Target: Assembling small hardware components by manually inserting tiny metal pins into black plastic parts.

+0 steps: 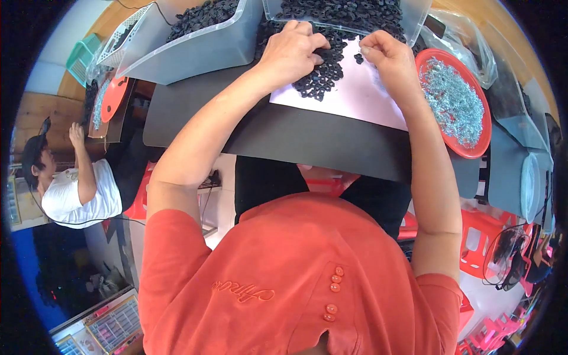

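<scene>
My left hand (291, 52) rests on a heap of small black plastic parts (319, 81), its fingers bent and apart, touching the nearest pieces. Thumb and forefinger of my right hand (390, 58) are pinched together at one small black plastic part (358, 58), held over a white sheet (355, 97). The heap covers the sheet's left side. To the right of my right hand is a red round tray (486, 121) full of small silvery metal pieces (452, 103).
Clear plastic bins (204, 58) of black parts stand along the far side of the dark table (307, 142). Plastic bags (464, 41) lie at the far right. Another person (83, 189) works at the left beside a red lid-like disc (114, 99). Red stools (482, 242) stand at right.
</scene>
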A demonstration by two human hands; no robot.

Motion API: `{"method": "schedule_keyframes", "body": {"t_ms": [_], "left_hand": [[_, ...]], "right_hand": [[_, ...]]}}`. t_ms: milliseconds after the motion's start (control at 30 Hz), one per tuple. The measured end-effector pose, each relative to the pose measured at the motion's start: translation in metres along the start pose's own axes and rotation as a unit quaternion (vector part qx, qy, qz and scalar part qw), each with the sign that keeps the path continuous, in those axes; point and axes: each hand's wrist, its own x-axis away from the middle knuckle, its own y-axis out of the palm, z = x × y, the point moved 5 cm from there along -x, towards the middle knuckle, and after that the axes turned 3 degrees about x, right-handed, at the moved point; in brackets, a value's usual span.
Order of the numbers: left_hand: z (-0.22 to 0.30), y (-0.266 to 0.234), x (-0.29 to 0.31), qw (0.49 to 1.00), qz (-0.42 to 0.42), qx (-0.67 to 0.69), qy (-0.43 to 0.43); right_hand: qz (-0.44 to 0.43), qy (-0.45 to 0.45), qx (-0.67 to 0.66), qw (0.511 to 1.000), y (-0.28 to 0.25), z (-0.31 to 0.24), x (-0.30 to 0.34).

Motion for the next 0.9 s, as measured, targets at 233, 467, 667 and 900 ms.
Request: {"method": "schedule_keyframes", "body": {"t_ms": [233,467,667,900], "left_hand": [[-0.001,0.001,-0.003,1.0,-0.004,0.015,-0.001],[0.015,-0.009,-0.004,0.977,0.037,0.21,-0.029],[0.023,-0.003,-0.004,0.869,-0.015,0.45,-0.206],[0.02,0.021,0.006,0.607,-0.026,0.739,-0.292]], "right_hand": [[-0.01,-0.004,-0.028,1.0,0.002,-0.001,0.002],[-0.062,0.016,-0.25,0.966,0.013,-0.006,0.001],[-0.06,0.027,-0.252,0.965,0.009,-0.009,0.003],[-0.027,0.071,-0.29,0.954,-0.001,-0.01,0.003]]}}
